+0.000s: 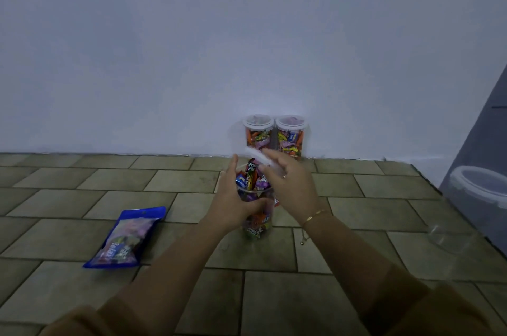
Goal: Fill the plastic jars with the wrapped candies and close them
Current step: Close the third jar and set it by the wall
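A clear plastic jar stands on the tiled floor in the middle, heaped with wrapped candies that rise above its rim. My left hand grips the jar's upper wall. My right hand holds a clear lid tilted just above the jar's mouth, blurred. Two closed jars, both full of candies, stand side by side against the wall behind.
A blue candy bag lies flat on the floor at the left. At the right stand a large clear lidded container and a faint clear jar near a grey surface. A white wall bounds the floor behind.
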Motion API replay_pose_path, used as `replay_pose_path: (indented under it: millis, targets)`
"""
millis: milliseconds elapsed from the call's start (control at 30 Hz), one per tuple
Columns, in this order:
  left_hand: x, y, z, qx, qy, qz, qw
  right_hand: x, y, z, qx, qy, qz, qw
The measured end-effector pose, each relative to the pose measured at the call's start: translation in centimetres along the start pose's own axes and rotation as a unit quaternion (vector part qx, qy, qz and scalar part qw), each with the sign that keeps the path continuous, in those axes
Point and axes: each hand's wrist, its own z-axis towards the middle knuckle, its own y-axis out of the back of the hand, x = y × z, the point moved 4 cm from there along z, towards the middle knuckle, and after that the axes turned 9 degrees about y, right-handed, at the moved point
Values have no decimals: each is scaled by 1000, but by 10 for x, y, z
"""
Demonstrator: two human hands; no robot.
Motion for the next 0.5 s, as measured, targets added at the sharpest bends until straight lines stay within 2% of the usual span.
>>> replay_pose_path:
  millis: [167, 300, 400, 500]
  targets:
    - [-11, 0, -5, -6, -56, -34, 998, 0, -18, -17, 42, 193, -105, 975]
    - [-15, -5, -9, -5, -59, -61, 996, -1, -17, -23, 73, 203, -109, 970]
    - [-2, -5, -8, -36, -12, -76, 996, 0, -16, -20, 85, 200, -111, 970]
    - [0, -5, -10, -64, -23, -67, 995, 3, -16, -11, 83, 206, -114, 968]
